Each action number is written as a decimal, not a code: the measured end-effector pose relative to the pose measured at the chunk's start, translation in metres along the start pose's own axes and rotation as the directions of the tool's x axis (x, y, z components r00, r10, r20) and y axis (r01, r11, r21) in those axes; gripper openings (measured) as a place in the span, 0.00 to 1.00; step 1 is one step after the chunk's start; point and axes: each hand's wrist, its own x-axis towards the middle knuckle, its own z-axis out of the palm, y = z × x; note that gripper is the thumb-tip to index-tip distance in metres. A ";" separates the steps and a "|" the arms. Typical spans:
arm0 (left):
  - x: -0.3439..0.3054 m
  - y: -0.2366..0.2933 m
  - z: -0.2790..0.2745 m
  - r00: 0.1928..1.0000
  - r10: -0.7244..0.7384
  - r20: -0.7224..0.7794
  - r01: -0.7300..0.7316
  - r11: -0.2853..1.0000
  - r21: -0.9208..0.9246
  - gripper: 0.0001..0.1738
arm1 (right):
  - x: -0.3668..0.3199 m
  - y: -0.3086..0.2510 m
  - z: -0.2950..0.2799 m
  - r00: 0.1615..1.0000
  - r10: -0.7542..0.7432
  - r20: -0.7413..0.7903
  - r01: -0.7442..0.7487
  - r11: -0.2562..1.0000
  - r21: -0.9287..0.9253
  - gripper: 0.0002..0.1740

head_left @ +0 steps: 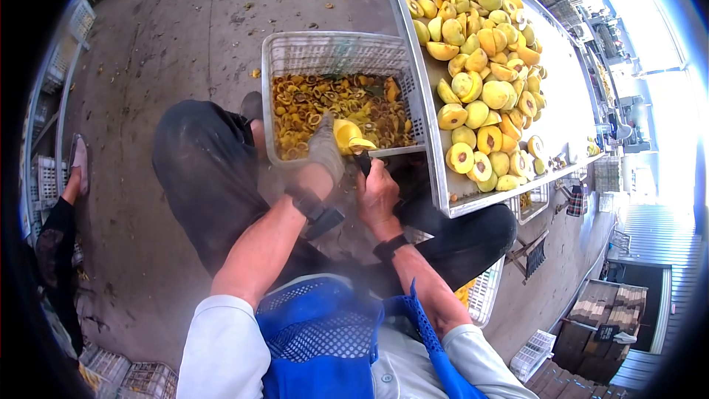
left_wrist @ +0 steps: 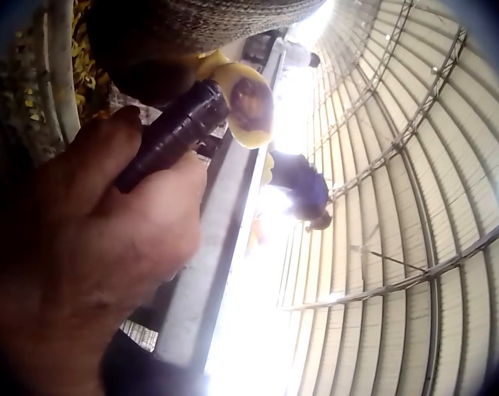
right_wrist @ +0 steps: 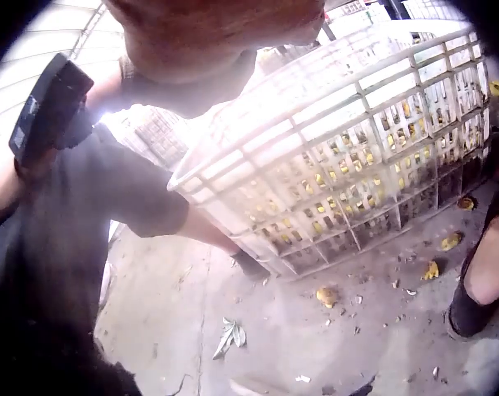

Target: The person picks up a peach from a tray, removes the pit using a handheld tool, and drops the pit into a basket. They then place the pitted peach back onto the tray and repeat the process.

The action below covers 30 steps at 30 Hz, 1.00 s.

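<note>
My left hand point(head_left: 325, 151), in a greyish glove, grips a yellow peach half point(head_left: 346, 133) over the near rim of a white plastic crate. The left wrist view shows the cut face of a peach half point(left_wrist: 252, 107) with a brown hollow in its middle. My bare right hand point(head_left: 379, 196) is curled round the handle of a black-handled tool point(left_wrist: 174, 132), whose tip end meets the fruit and is partly hidden. Inside the crate point(head_left: 336, 43) lies a layer of yellow-brown peach scraps point(head_left: 336, 107).
A metal-edged table point(head_left: 421, 103) at the right bears a heap of peach halves point(head_left: 480, 66). My knees stand either side of the crate. Scraps and a leaf point(right_wrist: 230, 337) lie on the concrete floor. Another person's leg point(head_left: 72, 188) shows at far left.
</note>
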 end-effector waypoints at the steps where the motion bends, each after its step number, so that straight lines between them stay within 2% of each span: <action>1: 0.001 0.000 -0.001 1.000 0.004 -0.002 -0.003 1.000 0.023 0.26 | 0.000 -0.002 0.000 0.999 0.039 0.010 -0.039 0.999 0.016 0.17; 3: 0.003 -0.002 -0.002 0.999 0.038 0.007 -0.038 0.999 0.010 0.26 | 0.001 -0.009 -0.003 0.997 0.080 0.019 -0.080 0.996 0.032 0.18; 5: 0.004 -0.005 -0.004 0.997 0.069 0.017 -0.069 0.998 -0.002 0.26 | 0.004 -0.019 -0.010 0.960 0.231 0.159 -0.232 0.973 -0.015 0.18; 8: -0.012 0.006 0.003 0.999 0.033 -0.035 -0.032 0.999 0.042 0.27 | 0.009 -0.027 -0.013 0.948 0.277 0.153 -0.293 0.952 0.090 0.15; 9: -0.021 0.010 0.005 0.998 0.044 -0.053 -0.040 0.996 0.074 0.27 | 0.007 -0.018 -0.006 0.949 0.277 0.152 -0.293 0.952 0.090 0.15; 10: -0.027 0.011 0.007 0.996 0.054 -0.069 -0.047 0.993 0.107 0.27 | 0.002 0.001 0.007 0.947 0.308 0.088 -0.318 0.940 0.128 0.14; 11: -0.030 0.011 0.007 0.996 0.054 -0.068 -0.046 0.993 0.109 0.27 | 0.001 0.014 0.013 0.940 0.340 0.026 -0.340 0.926 0.166 0.14; 12: -0.031 0.012 0.005 0.998 0.063 -0.003 -0.062 0.989 0.138 0.27 | 0.003 0.022 0.008 0.927 0.372 0.038 -0.370 0.898 0.240 0.15; 13: -0.032 0.014 0.005 0.995 0.070 0.064 -0.080 0.982 0.168 0.27 | 0.004 0.027 0.006 0.912 0.407 0.053 -0.406 0.879 0.250 0.15; 14: -0.033 0.015 0.005 0.995 0.068 0.068 -0.079 0.981 0.175 0.27 | 0.004 0.031 0.005 0.895 0.442 0.065 -0.443 0.858 0.260 0.15; 18: -0.039 0.017 0.007 0.997 -0.003 0.078 -0.009 0.988 0.154 0.27 | 0.016 0.039 -0.002 0.914 0.405 0.029 -0.402 0.894 0.198 0.14; 20: -0.044 0.016 0.010 0.997 0.041 0.062 -0.049 0.990 0.131 0.31 | 0.024 0.036 -0.008 0.965 0.260 -0.040 -0.248 0.949 0.194 0.13; 21: -0.039 0.016 -0.004 0.975 0.064 0.211 -0.095 0.986 0.138 0.28 | 0.029 0.032 -0.012 0.965 0.259 -0.047 -0.245 0.949 0.198 0.13; 22: -0.016 0.013 -0.015 0.974 0.069 0.216 -0.101 0.985 0.141 0.28 | 0.034 0.028 -0.018 0.938 0.346 -0.026 -0.338 0.927 0.162 0.13; 23: 0.017 0.003 -0.030 0.956 0.172 0.238 -0.224 0.952 0.209 0.27 | 0.037 0.028 -0.022 0.903 0.431 -0.006 -0.427 0.896 0.123 0.15; 24: 0.044 -0.009 -0.045 0.927 0.267 0.263 -0.337 0.901 0.274 0.26 | 0.031 0.050 -0.014 0.902 0.431 -0.005 -0.427 0.896 0.125 0.15; 26: 0.048 -0.014 -0.050 0.889 0.347 0.298 -0.439 0.832 0.341 0.26 | 0.016 0.112 0.016 0.838 0.516 0.176 -0.528 0.849 0.025 0.17; 28: 0.011 0.002 -0.026 0.958 0.216 0.187 -0.263 0.921 0.288 0.26 | 0.030 0.106 0.010 0.811 0.561 0.165 -0.570 0.822 0.007 0.18; 30: -0.025 0.012 -0.007 0.995 0.052 0.086 -0.070 0.972 0.225 0.26 | 0.031 0.099 0.000 0.950 0.300 -0.086 -0.304 0.952 -0.038 0.20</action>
